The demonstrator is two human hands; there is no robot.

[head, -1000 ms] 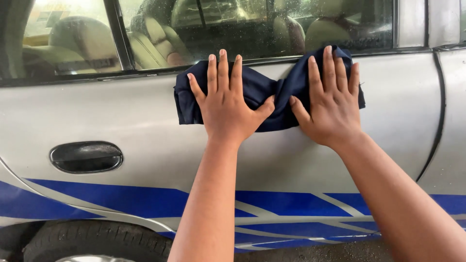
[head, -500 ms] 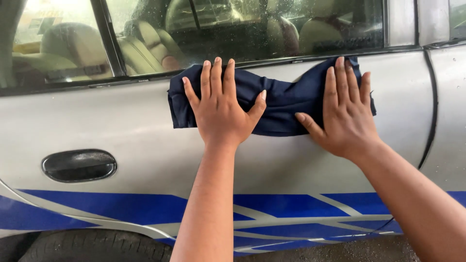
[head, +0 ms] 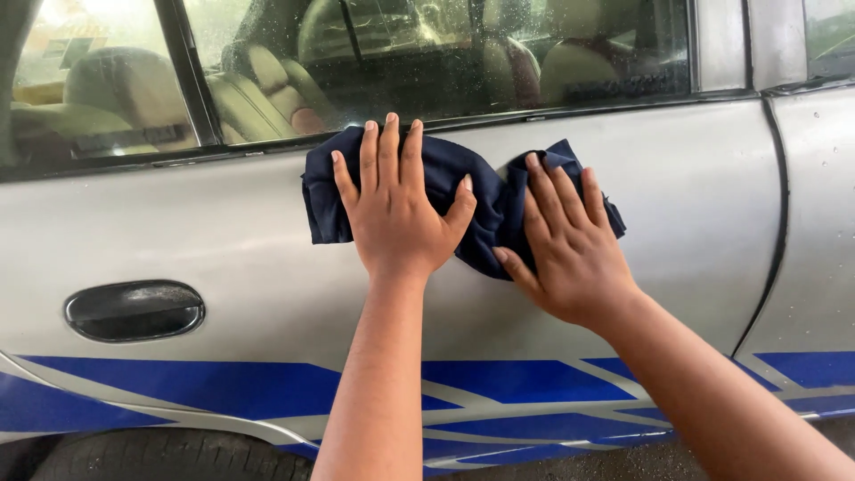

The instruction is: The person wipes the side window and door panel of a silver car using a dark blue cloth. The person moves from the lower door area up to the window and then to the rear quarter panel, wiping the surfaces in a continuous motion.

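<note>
both hands lie flat, fingers spread, on a crumpled dark navy cloth (head: 485, 209) that is pressed against the silver-grey metal car door (head: 223, 240), just under the side window (head: 427, 53). the left hand (head: 396, 209) covers the cloth's left half, palm down and fully open, thumb angled out to the right; it grips nothing, only presses. the right hand (head: 565, 245) rests on the cloth's right half in the same manner, open and flat, its fingers pointing up and slightly left, its thumb low on the cloth's bottom edge. the cloth is bunched into folds between the two hands (its left edge and upper right corner stick out beyond the fingers). to the lower left, well apart from the hands, sits a black recessed door handle (head: 134, 310). blue angular stripes (head: 499, 379) run along the door's lower part, below both forearms. beige car seats (head: 267, 85) show through the glass.
</note>
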